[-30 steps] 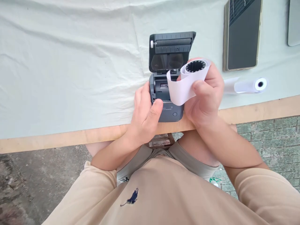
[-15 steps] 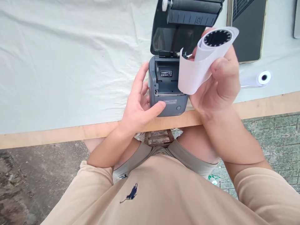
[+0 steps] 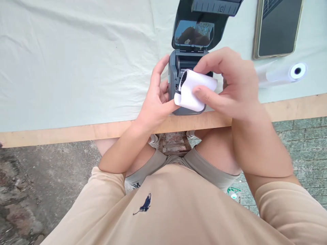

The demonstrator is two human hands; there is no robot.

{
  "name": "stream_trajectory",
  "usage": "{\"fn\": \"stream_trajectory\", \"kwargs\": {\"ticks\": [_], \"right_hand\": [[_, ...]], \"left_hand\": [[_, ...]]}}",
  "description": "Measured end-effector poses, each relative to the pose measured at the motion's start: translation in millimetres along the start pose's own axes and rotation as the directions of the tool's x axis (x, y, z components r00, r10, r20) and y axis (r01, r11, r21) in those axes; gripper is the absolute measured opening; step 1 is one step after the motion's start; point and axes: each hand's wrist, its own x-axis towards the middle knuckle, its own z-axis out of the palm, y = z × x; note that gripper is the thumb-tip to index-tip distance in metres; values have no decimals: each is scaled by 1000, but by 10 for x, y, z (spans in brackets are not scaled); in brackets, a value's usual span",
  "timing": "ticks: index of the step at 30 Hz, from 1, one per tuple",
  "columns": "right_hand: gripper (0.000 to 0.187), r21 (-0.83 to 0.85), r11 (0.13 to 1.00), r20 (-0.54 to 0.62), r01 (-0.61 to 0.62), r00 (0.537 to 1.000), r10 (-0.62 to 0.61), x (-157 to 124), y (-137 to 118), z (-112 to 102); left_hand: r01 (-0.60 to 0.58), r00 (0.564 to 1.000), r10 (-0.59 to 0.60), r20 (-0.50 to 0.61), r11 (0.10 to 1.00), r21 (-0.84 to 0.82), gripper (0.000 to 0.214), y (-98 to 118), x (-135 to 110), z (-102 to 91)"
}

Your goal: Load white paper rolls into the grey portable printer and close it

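A dark grey label printer (image 3: 190, 111) stands near the table's front edge with its lid (image 3: 196, 34) swung up and back. My left hand (image 3: 159, 92) grips the printer's left side, its thumb across the front. Between the thumb and fingers of my right hand (image 3: 230, 83) is a white paper roll (image 3: 196, 90) with a black core end facing left. The roll lies sideways over the printer's compartment, partly covering it, and a loose paper end hangs at the front near my left thumb. Whether the roll touches the compartment floor is hidden.
A second white roll (image 3: 283, 75) with some paper unwound lies to the right. Behind it is a phone (image 3: 279, 29) in a clear-edged case. White cloth (image 3: 76, 68) covers the table, leaving a wooden front edge (image 3: 76, 132).
My right hand has brought the paper roll left and down over the printer's compartment and turned it from tilted up to sideways. My left hand still holds the printer.
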Motion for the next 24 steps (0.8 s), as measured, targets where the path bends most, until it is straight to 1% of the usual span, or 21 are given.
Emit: {"fn": "stream_trajectory", "kwargs": {"ticks": [2,4,6,9,10,13,14,15,16,18,21,23,24], "right_hand": [[22,-149,989,-12,-1,1000,0,8,9,7],[23,-227,974,-42,1,999,-10,15,6,20],[18,-257,966,-61,-30,998,15,23,-10,35],[11,-270,958,-43,-99,995,90,35,-40,52],[11,-273,955,-38,-112,994,105,39,-48,56],[11,-272,954,-35,-128,992,123,39,-54,64],[11,-273,955,-38,-118,993,112,38,-52,67],[12,-275,956,-40,-99,995,91,37,-47,70],[12,-278,958,-42,-72,997,63,38,-39,72],[10,-287,958,-45,-14,999,2,44,-19,76],[21,-284,958,-61,41,996,-61,52,26,67],[25,-270,956,-82,113,987,-139,40,58,45],[28,-264,953,-117,149,976,-185,26,70,30]], "left_hand": [[7,1000,-7,12,1000,-8,113,5,-2,6],[21,1000,-21,15,1000,2,116,-1,-3,13],[25,1000,-25,20,1000,4,116,-6,-3,17],[8,1000,-7,26,999,-36,114,3,-4,9],[11,999,-9,31,998,-67,109,10,-6,3],[91,996,-89,22,982,-165,81,28,-17,-11],[117,993,-118,5,978,-172,73,29,-21,-10],[108,994,-112,-19,983,-147,70,29,-24,-7],[99,994,-104,-37,989,-108,71,27,-26,-1],[89,995,-91,-47,995,-42,80,25,-27,14],[115,993,-116,-32,993,-33,86,34,-19,32],[117,992,-119,-39,993,-33,84,37,-11,36],[108,993,-109,-46,994,-33,84,34,-8,36]]}}
